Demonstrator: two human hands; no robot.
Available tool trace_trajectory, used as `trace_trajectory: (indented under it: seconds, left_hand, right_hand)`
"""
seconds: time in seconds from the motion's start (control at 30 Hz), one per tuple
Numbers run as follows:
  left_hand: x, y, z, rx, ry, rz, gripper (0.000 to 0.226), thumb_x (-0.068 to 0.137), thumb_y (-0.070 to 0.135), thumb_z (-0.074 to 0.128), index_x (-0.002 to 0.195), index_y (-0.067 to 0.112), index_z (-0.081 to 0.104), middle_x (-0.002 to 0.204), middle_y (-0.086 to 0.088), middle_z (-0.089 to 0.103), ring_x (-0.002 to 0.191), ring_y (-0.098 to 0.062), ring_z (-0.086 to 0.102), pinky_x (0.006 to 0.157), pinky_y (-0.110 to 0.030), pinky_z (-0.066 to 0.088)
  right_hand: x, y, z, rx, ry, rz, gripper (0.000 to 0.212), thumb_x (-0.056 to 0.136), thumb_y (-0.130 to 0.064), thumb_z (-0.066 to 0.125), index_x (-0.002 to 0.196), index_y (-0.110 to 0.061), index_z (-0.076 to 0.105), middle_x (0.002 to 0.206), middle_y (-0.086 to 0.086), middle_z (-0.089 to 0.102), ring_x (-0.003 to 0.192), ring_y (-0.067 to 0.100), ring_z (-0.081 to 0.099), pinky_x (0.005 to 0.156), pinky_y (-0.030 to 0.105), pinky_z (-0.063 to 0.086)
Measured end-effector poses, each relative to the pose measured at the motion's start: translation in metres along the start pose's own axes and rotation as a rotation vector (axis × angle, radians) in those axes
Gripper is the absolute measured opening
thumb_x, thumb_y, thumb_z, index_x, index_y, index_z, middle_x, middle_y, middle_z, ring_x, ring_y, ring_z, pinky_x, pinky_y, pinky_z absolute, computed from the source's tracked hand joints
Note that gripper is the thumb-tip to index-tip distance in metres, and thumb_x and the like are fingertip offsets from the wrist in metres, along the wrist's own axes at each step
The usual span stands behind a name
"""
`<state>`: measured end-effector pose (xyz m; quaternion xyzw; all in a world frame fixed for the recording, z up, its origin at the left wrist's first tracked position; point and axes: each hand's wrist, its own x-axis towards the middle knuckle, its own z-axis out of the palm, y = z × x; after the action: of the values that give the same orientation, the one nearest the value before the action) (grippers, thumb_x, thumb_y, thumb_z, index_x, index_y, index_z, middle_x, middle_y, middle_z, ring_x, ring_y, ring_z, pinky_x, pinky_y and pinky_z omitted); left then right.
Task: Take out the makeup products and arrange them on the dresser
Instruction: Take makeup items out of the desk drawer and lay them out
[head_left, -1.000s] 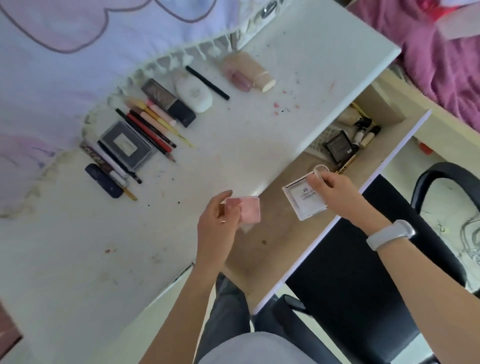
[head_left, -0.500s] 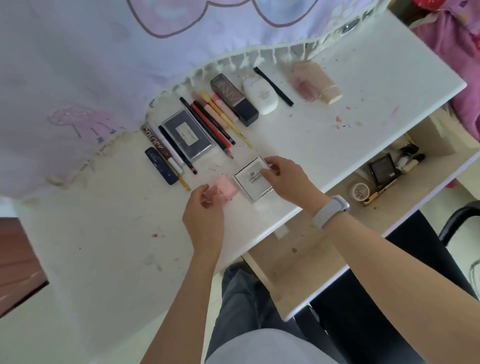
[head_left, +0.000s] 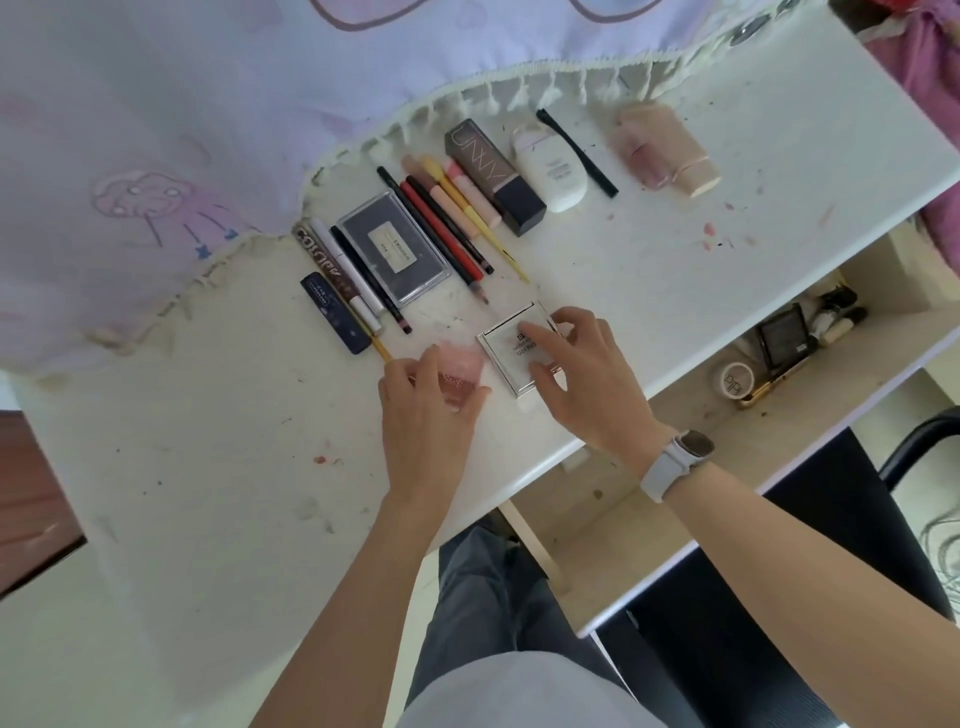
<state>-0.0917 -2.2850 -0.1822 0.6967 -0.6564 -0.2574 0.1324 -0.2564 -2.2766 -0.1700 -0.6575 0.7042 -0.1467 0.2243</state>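
On the white dresser top (head_left: 208, 467), my left hand (head_left: 426, 421) holds a small pink compact (head_left: 461, 370) between fingers and thumb, down on the surface. Right beside it lies a white square compact (head_left: 500, 347), which my right hand (head_left: 592, 374) grips with fingers on top and thumb at the near edge. Behind them lie rows of products: a grey palette (head_left: 395, 249), several pencils (head_left: 447, 223), a dark tube (head_left: 493, 174), a white bottle (head_left: 550, 166) and a beige tube (head_left: 667, 150). The open drawer (head_left: 649, 519) holds a round pot (head_left: 735, 379) and a dark compact (head_left: 782, 338).
A lilac fringed cloth (head_left: 156, 104) covers the back of the dresser. A black chair (head_left: 831, 545) stands under the drawer at the right. Pink bedding (head_left: 935, 78) shows at the far right. A navy stick (head_left: 332, 319) lies left of the pink compact.
Both hands carried the compacts from over the drawer onto the dresser top. They now sit lower on the surface, side by side, in front of the pencils.
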Motion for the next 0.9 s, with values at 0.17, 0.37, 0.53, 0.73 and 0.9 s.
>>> trace_trajectory:
  seconds: [0.17, 0.37, 0.53, 0.73, 0.9]
  left_hand:
    - [-0.010, 0.005, -0.004, -0.133, -0.017, -0.050, 0.051, 0.087, 0.033, 0.062, 0.131, 0.014, 0.045, 0.123, -0.003, 0.042, 0.100, -0.016, 0.055, 0.080, -0.014, 0.041]
    - [-0.023, 0.001, -0.006, -0.159, -0.003, -0.044, 0.051, 0.085, 0.021, 0.064, 0.132, 0.013, 0.045, 0.131, -0.008, 0.039, 0.114, -0.019, 0.049, 0.088, -0.018, 0.041]
    - [-0.023, 0.004, 0.000, -0.138, 0.028, -0.064, 0.047, 0.085, 0.023, 0.065, 0.127, 0.012, 0.048, 0.130, -0.009, 0.035, 0.110, -0.020, 0.052, 0.087, -0.019, 0.044]
    - [-0.030, 0.010, 0.001, 0.002, 0.047, -0.058, 0.054, 0.083, 0.024, 0.067, 0.130, 0.013, 0.042, 0.132, -0.013, 0.037, 0.114, -0.023, 0.043, 0.083, -0.031, 0.049]
    - [-0.064, 0.026, 0.006, -0.087, 0.103, 0.143, 0.037, 0.082, 0.009, 0.066, 0.117, 0.009, 0.056, 0.121, -0.014, 0.051, 0.105, -0.026, 0.048, 0.082, -0.040, 0.051]
  right_hand:
    - [-0.015, -0.003, 0.005, 0.054, -0.039, 0.006, 0.043, 0.088, -0.020, 0.058, 0.130, -0.014, 0.051, 0.132, 0.017, 0.039, 0.105, 0.031, 0.045, 0.083, 0.035, 0.046]
    - [-0.005, -0.011, 0.008, 0.043, -0.067, -0.031, 0.044, 0.091, -0.020, 0.054, 0.133, -0.015, 0.046, 0.144, 0.010, 0.034, 0.116, 0.028, 0.039, 0.098, 0.035, 0.038]
    - [0.005, -0.015, 0.008, 0.031, -0.078, -0.036, 0.044, 0.091, -0.016, 0.050, 0.135, -0.015, 0.045, 0.145, 0.010, 0.032, 0.120, 0.030, 0.036, 0.102, 0.034, 0.033]
    - [-0.009, -0.005, 0.002, 0.140, -0.022, -0.018, 0.042, 0.091, -0.012, 0.050, 0.133, -0.012, 0.047, 0.140, 0.010, 0.038, 0.119, 0.024, 0.040, 0.098, 0.030, 0.036]
    - [-0.064, 0.030, -0.007, 0.277, 0.204, 0.053, 0.018, 0.089, -0.001, 0.050, 0.104, -0.001, 0.059, 0.107, 0.008, 0.055, 0.077, 0.013, 0.055, 0.066, 0.025, 0.051]
